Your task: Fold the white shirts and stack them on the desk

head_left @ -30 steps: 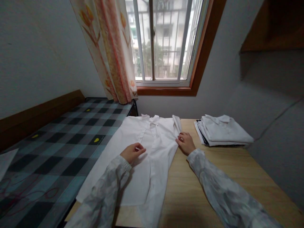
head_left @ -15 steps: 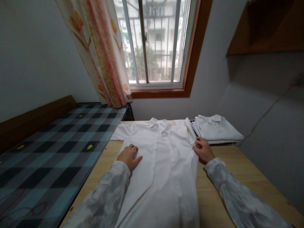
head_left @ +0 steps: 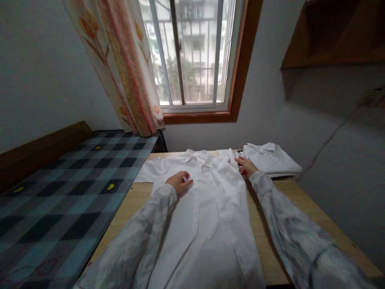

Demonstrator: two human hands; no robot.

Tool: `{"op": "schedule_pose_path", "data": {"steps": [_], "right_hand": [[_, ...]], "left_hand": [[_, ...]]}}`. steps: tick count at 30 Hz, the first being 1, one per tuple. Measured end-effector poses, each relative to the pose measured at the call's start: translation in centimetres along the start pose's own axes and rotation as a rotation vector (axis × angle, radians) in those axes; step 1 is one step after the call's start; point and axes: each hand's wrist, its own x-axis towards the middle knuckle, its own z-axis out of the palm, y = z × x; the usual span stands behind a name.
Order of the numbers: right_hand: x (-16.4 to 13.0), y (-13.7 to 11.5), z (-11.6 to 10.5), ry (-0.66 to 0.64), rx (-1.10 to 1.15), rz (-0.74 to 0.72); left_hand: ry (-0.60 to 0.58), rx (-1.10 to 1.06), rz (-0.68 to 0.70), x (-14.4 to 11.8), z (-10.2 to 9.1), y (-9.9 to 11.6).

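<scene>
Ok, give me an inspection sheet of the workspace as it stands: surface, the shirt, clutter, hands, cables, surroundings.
Surface: wooden table, bare wood at the right of the shirt.
Job's things: white shirt spread flat, collar toward the window, front up.
Clutter: stack of folded white shirts at the far right corner.
Hands: left hand rests on the shirt's chest, fingers curled; right hand at the shirt's shoulder beside the stack; whether it pinches cloth cannot be told.
Cables: a thin cable runs along the right wall.
Surroundings: checked bed at left, floral curtain, barred window, wooden shelf upper right.
</scene>
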Motion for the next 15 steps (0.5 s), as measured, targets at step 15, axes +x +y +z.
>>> {"op": "schedule_pose_path", "data": {"steps": [15], "right_hand": [[-0.5,-3.0,0.4,-0.161,0.242,-0.07]], "left_hand": [[0.316,-0.061,-0.117,7.0,7.6,5.2]]}}
